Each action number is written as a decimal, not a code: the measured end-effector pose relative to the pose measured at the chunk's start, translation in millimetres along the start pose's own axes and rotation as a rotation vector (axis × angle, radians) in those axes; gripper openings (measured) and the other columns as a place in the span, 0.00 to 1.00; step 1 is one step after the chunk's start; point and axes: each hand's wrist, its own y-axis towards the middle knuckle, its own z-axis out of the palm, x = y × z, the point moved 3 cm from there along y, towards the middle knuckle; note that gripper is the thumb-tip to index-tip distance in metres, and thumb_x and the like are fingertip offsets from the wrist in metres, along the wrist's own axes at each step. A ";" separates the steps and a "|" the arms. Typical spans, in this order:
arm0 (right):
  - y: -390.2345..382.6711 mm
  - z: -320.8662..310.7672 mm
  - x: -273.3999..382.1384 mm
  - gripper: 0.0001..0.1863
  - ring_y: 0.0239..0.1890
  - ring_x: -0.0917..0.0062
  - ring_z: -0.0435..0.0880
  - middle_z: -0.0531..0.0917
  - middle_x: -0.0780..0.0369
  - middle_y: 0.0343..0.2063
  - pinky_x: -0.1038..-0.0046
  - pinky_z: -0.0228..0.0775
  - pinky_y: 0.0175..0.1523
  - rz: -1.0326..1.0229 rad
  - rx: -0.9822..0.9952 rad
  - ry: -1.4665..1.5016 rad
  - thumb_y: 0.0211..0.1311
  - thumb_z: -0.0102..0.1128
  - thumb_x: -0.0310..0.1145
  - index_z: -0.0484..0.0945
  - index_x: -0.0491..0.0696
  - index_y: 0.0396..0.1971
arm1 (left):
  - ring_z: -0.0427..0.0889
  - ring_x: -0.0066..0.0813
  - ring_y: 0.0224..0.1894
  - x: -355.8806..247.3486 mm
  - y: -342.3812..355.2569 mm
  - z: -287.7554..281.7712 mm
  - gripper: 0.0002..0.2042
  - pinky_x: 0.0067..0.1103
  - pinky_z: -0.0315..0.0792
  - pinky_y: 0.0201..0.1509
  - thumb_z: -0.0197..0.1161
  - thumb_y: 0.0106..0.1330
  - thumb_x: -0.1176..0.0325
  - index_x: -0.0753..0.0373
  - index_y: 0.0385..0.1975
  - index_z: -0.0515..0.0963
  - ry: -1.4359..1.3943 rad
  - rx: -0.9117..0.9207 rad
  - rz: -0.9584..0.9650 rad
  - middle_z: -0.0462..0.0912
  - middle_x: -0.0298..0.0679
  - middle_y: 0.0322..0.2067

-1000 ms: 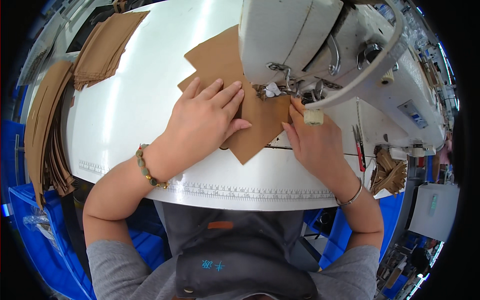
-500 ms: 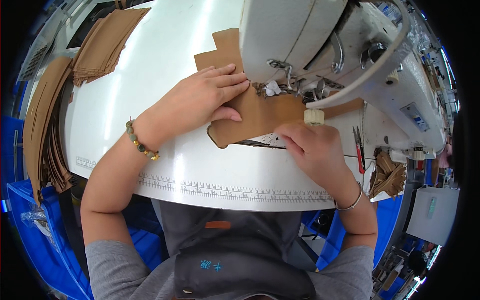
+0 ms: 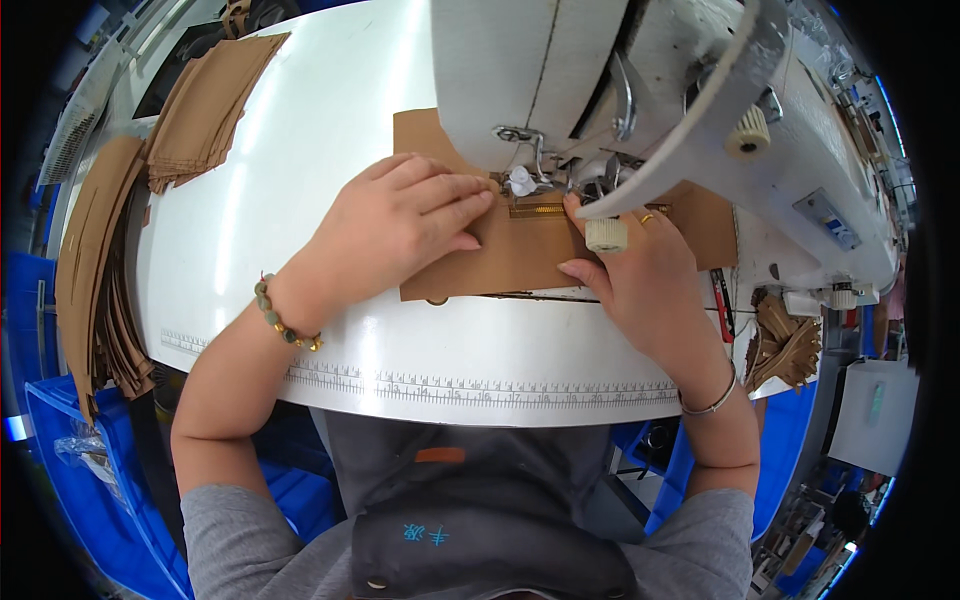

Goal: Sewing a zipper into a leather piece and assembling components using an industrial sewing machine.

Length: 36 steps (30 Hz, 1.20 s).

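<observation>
Bright, even overhead lighting; sharp centre, strong fisheye distortion.
Glare streaks the white table (image 3: 330, 180) on the far left. Soft shadows lie under both hands. Straight edges bow toward the rim, where black vignetting closes in.

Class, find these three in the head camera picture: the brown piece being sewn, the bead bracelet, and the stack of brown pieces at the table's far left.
brown piece (image 3: 505, 265): head view, bare middle between the hands.
bead bracelet (image 3: 272, 315): head view, beads on the left wrist.
stack of brown pieces (image 3: 205, 105): head view, top sheet's middle.

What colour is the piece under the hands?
Tan brown piece, clearest in the head view.
</observation>
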 end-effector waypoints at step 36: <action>-4.7 -5.3 17.7 0.13 0.43 0.70 0.83 0.82 0.62 0.40 0.64 0.78 0.51 -0.298 -0.266 -0.088 0.56 0.71 0.37 0.85 0.46 0.37 | 0.80 0.21 0.30 -35.5 -2.8 4.6 0.16 0.19 0.76 0.27 0.76 0.57 0.65 0.59 0.45 0.87 0.226 -0.263 0.093 0.81 0.27 0.32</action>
